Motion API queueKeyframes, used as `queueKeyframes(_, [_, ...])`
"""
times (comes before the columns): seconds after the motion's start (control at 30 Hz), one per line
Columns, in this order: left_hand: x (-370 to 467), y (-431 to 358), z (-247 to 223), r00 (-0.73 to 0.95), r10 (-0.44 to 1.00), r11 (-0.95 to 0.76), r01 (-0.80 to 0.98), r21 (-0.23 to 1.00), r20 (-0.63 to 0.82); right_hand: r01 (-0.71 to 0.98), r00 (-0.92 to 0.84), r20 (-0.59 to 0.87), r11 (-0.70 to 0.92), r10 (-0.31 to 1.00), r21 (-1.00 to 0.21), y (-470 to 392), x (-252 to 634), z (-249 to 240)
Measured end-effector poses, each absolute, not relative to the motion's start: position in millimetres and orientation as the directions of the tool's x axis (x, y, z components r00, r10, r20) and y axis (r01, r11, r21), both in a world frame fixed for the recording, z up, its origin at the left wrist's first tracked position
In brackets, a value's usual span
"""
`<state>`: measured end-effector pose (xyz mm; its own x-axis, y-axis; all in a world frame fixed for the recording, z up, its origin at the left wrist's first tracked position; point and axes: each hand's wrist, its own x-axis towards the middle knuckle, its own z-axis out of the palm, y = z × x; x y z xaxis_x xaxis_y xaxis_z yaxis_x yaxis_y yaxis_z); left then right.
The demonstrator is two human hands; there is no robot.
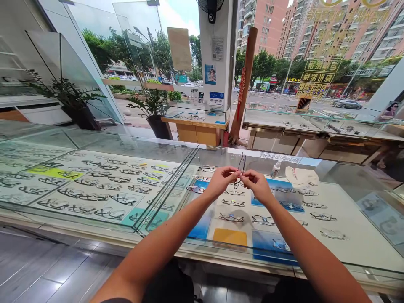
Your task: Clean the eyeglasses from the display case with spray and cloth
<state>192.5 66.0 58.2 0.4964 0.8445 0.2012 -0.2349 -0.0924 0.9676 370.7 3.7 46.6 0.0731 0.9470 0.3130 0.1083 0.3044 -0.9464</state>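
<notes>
A pair of dark, thin-framed eyeglasses point(242, 161) is held up on edge above the glass display case point(227, 152). My left hand point(222, 181) pinches the glasses from the left, its fingertips closed on the frame. From the other side my right hand point(256, 183) grips them too, thumb and fingers close to the left fingertips. Part of the frame is hidden behind the fingers. To the right of my right hand stand a small white spray bottle point(275, 169) and a crumpled white cloth point(302, 176) with faint red print, both on the glass top.
Inside the case lie several rows of eyeglasses point(232, 203), blue cards point(285, 191) and an orange card point(229, 238). Another glass case point(75, 185) with more frames adjoins at left. Beyond are a wooden cabinet point(194, 126), a tall wooden post point(247, 80) and potted plants point(158, 120).
</notes>
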Motion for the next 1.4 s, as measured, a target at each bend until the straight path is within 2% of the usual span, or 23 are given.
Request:
queueKeyframes(0.23, [187,68,56,0.551,0.822,-0.008,-0.238,0.971,0.142,0.056,0.1,0.281,0.276,0.955,-0.959,6,374,45])
queueKeyframes(0.43, [185,72,56,0.51,0.849,-0.028,-0.223,0.974,0.141,0.143,0.232,0.33,0.304,0.915,-0.942,5,386,46])
queueKeyframes(0.6, [184,77,52,0.507,0.851,-0.071,-0.15,0.986,0.138,0.303,0.464,0.449,0.339,0.764,-0.891,2,398,52])
queueKeyframes(0.73, [186,76,49,0.533,0.835,-0.091,-0.112,0.989,0.137,0.433,0.52,0.588,0.402,0.62,-0.807,2,403,54])
queueKeyframes(0.93, [188,72,49,0.532,0.836,-0.044,-0.18,0.983,0.134,0.65,0.403,0.732,0.392,0.55,-0.651,-4,392,51])
queueKeyframes(1.03, [188,72,49,0.516,0.845,-0.055,-0.179,0.982,0.142,0.718,0.225,0.764,0.426,0.605,-0.55,-9,382,47])
queueKeyframes(1.17, [188,71,48,0.531,0.829,-0.112,-0.148,0.983,0.175,0.741,-0.001,0.712,0.479,0.703,-0.472,-10,373,40])
queueKeyframes(1.27, [188,72,48,0.526,0.828,-0.13,-0.157,0.979,0.195,0.755,-0.044,0.683,0.472,0.729,-0.455,-8,371,37])
queueKeyframes(1.4, [188,75,48,0.474,0.855,-0.142,-0.177,0.974,0.211,0.767,0.014,0.692,0.435,0.722,-0.471,-7,374,36])
